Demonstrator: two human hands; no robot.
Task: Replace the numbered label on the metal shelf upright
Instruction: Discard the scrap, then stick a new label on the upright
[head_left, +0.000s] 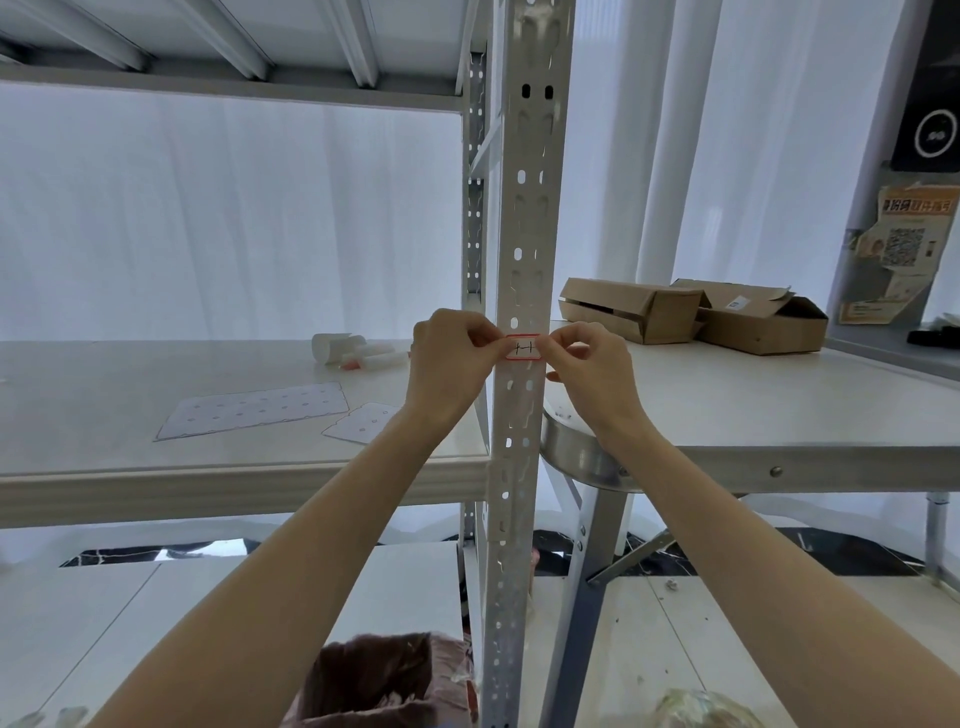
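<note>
White curtains are hanging behind the shelf upright (524, 218), where the left hand (451, 358) and right hand (592, 364) are pinching the label (522, 347) flat, probably pressing it on; next, rubbing its edges down.

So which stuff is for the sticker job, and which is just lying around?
For the job:
- red-edged label
- metal upright
- left hand
- right hand
- label sheets

Just lying about:
- cardboard boxes
- white rolls
- bin bag
- poster
</note>
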